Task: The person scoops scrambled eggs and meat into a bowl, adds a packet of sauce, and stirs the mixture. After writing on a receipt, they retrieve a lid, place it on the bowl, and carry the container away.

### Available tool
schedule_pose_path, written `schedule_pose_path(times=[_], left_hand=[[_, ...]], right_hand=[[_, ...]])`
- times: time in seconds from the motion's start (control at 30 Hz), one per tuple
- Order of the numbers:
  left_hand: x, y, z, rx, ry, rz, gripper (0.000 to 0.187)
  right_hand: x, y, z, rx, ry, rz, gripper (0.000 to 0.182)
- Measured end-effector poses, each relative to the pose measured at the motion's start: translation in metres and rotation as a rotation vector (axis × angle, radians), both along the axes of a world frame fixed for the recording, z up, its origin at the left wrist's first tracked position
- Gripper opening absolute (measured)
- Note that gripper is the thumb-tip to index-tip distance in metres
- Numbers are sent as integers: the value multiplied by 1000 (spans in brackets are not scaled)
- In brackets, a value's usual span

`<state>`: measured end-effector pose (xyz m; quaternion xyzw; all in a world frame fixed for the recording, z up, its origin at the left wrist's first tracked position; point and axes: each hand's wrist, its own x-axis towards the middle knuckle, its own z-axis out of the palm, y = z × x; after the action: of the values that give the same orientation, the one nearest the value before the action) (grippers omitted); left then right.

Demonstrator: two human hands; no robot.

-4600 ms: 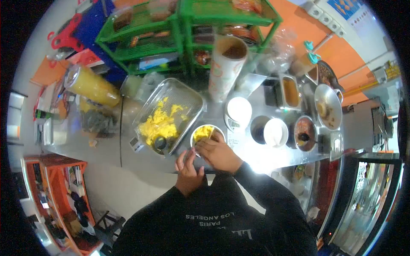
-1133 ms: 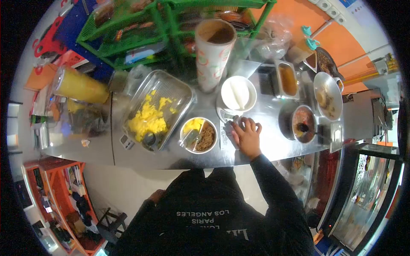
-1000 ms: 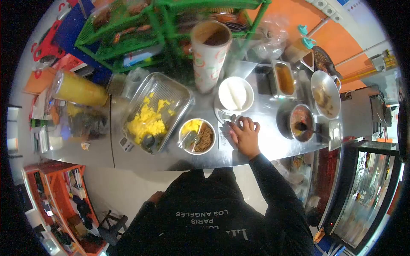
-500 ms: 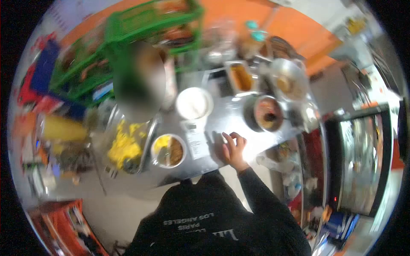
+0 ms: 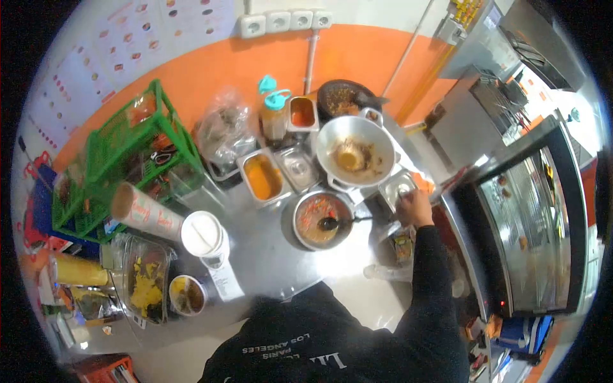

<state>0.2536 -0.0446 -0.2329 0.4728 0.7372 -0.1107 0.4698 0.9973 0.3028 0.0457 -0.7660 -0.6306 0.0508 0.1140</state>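
Observation:
My right hand [image 5: 416, 208] reaches out at the right end of the steel table, over the near edge of a small metal container [image 5: 391, 190]. Its fingers are blurred and partly hidden, so I cannot make out whether they hold anything. An orange item [image 5: 423, 183] lies just beyond the hand. Left of it stands a pot of reddish sauce [image 5: 313, 214] with a black ladle [image 5: 329, 223] in it. Behind that pot is a large light-coloured wok [image 5: 332, 143] with brown residue and a small yellowish bowl inside. My left hand is out of view.
At the left are a lidded white tub [image 5: 202, 233], a paper receipt [image 5: 225, 281], a bowl of food [image 5: 188, 295] and a clear tray of yellow pieces [image 5: 146, 287]. Green crates [image 5: 102, 140] stand behind. Metal pans [image 5: 263, 177] line the back. A glass display case [image 5: 530, 217] stands right.
My right hand has moved right, from above the table near the receipt to the small metal container. The view has turned right, so the tub and receipt now appear farther left.

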Motion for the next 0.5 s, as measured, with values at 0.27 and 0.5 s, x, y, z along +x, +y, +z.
schedule_pose_path(times=[0.27, 0.5], left_hand=[[69, -14, -7, 39, 75, -110, 33], [90, -48, 28, 115, -213, -308, 30]], right_hand=[[1, 3, 27, 1, -37, 29, 21], [-59, -18, 96, 176, 196, 180, 18]])
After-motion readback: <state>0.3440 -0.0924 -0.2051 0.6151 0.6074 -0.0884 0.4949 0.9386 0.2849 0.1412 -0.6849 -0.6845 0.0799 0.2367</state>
